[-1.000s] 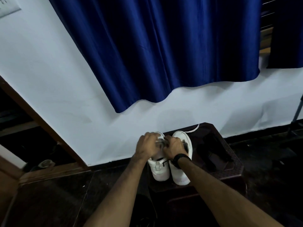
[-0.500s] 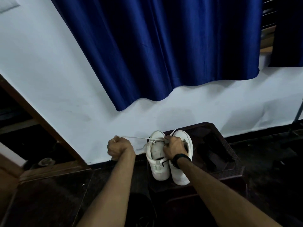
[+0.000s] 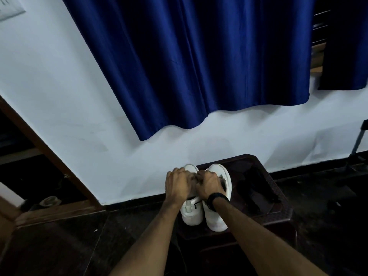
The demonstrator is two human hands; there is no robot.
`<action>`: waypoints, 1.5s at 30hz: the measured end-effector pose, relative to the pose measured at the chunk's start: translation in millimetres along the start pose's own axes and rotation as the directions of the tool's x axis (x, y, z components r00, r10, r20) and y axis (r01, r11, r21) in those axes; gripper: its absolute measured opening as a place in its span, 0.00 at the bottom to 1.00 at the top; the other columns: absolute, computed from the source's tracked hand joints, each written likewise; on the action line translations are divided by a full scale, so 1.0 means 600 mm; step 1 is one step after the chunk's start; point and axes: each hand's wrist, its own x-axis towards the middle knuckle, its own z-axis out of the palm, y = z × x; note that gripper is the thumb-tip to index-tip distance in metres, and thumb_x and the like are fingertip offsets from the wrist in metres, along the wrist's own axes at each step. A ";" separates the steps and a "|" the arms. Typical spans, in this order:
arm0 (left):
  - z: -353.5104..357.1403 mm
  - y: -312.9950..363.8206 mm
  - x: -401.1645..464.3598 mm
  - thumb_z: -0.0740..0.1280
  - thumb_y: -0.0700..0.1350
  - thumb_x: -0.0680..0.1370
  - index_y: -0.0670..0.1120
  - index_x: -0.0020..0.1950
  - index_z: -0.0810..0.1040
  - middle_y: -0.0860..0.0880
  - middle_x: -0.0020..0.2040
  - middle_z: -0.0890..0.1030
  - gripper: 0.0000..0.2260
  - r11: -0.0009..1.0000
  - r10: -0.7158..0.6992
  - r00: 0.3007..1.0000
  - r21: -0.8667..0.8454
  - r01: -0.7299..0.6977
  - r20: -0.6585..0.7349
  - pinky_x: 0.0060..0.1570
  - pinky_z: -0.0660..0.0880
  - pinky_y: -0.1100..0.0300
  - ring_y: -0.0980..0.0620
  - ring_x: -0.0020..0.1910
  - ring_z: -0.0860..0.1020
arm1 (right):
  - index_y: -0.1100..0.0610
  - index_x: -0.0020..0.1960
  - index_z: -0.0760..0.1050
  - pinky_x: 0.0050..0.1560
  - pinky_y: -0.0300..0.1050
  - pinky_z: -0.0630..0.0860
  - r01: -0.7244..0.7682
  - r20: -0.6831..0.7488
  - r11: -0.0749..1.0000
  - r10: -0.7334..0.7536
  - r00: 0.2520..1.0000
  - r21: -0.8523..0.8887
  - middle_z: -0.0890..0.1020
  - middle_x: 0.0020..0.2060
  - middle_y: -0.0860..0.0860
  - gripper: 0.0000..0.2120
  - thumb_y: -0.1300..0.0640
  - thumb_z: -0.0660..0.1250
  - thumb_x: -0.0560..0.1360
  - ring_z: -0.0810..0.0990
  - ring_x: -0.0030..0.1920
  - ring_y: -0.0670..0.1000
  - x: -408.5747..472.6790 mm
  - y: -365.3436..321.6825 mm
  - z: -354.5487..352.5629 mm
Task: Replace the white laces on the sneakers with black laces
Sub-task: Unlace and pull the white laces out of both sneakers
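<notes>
Location: my home, dim room corner. Indicators: blue curtain (image 3: 199, 62) over white wall (image 3: 65, 108), wooden door frame (image 3: 49, 154), dark tiled floor (image 3: 59, 246), dark low stool (image 3: 278, 208) against skirting.

Dim room here: a deep blue curtain (image 3: 199, 62) hangs over a white wall (image 3: 59, 92), a 2nd dark curtain (image 3: 346, 46) at far right. A brown wooden door frame (image 3: 45, 148) slants at left, above a dark floor (image 3: 59, 246), dark worktop (image 3: 278, 196) against the wall.
</notes>
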 end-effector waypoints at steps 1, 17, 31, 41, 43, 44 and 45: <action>-0.005 -0.001 -0.003 0.63 0.46 0.75 0.51 0.42 0.83 0.51 0.41 0.81 0.09 0.996 -0.072 0.991 -0.066 0.064 -0.117 0.45 0.68 0.54 0.47 0.46 0.77 | 0.58 0.49 0.78 0.47 0.49 0.76 -0.001 -0.006 1.000 0.001 1.000 -0.006 0.82 0.47 0.58 0.10 0.59 0.61 0.71 0.79 0.51 0.60 0.000 0.000 0.000; -0.017 -0.015 -0.031 0.71 0.55 0.71 0.48 0.65 0.75 0.44 0.56 0.81 0.24 0.580 -0.570 0.759 -0.499 0.643 0.314 0.56 0.76 0.54 0.44 0.57 0.78 | 0.50 0.62 0.77 0.57 0.50 0.70 0.176 -0.007 0.946 -0.185 0.983 -0.272 0.77 0.60 0.49 0.22 0.60 0.61 0.70 0.70 0.61 0.56 -0.002 0.001 0.008; 0.021 0.000 -0.053 0.63 0.40 0.78 0.43 0.49 0.82 0.45 0.48 0.81 0.07 0.433 -0.635 0.737 -0.684 0.587 0.231 0.43 0.69 0.61 0.43 0.49 0.79 | 0.52 0.57 0.77 0.58 0.51 0.63 0.512 0.309 0.516 -0.431 0.848 -0.687 0.80 0.55 0.51 0.13 0.54 0.63 0.74 0.69 0.61 0.55 0.071 -0.037 0.028; 0.027 0.003 -0.059 0.62 0.43 0.71 0.48 0.55 0.82 0.45 0.51 0.80 0.15 0.425 -0.669 0.723 -0.709 0.563 0.173 0.47 0.77 0.53 0.42 0.52 0.79 | 0.51 0.47 0.81 0.54 0.51 0.63 0.424 0.119 0.605 -0.478 0.870 -0.674 0.84 0.42 0.50 0.10 0.51 0.61 0.74 0.75 0.53 0.55 0.089 -0.049 0.037; 0.022 0.007 -0.059 0.63 0.42 0.73 0.48 0.58 0.81 0.44 0.54 0.79 0.15 0.424 -0.689 0.704 -0.691 0.585 0.173 0.48 0.76 0.52 0.41 0.54 0.78 | 0.51 0.49 0.79 0.54 0.51 0.68 0.224 -0.122 0.875 -0.302 0.946 -0.430 0.84 0.43 0.52 0.10 0.51 0.61 0.74 0.75 0.52 0.56 0.096 -0.036 0.026; 0.019 0.009 -0.059 0.64 0.41 0.74 0.48 0.60 0.80 0.43 0.56 0.78 0.15 0.428 -0.696 0.696 -0.676 0.600 0.178 0.50 0.74 0.53 0.41 0.55 0.77 | 0.52 0.49 0.78 0.54 0.51 0.71 0.121 -0.182 0.981 -0.149 0.972 -0.155 0.84 0.42 0.53 0.09 0.52 0.61 0.74 0.76 0.51 0.57 0.098 -0.036 0.017; 0.017 0.011 -0.058 0.64 0.42 0.76 0.48 0.61 0.80 0.43 0.57 0.78 0.14 0.432 -0.700 0.691 -0.666 0.609 0.178 0.51 0.73 0.53 0.41 0.57 0.77 | 0.55 0.47 0.77 0.51 0.51 0.73 0.036 -0.167 0.986 -0.008 0.986 0.164 0.85 0.40 0.54 0.08 0.54 0.60 0.75 0.78 0.48 0.57 0.101 -0.038 0.007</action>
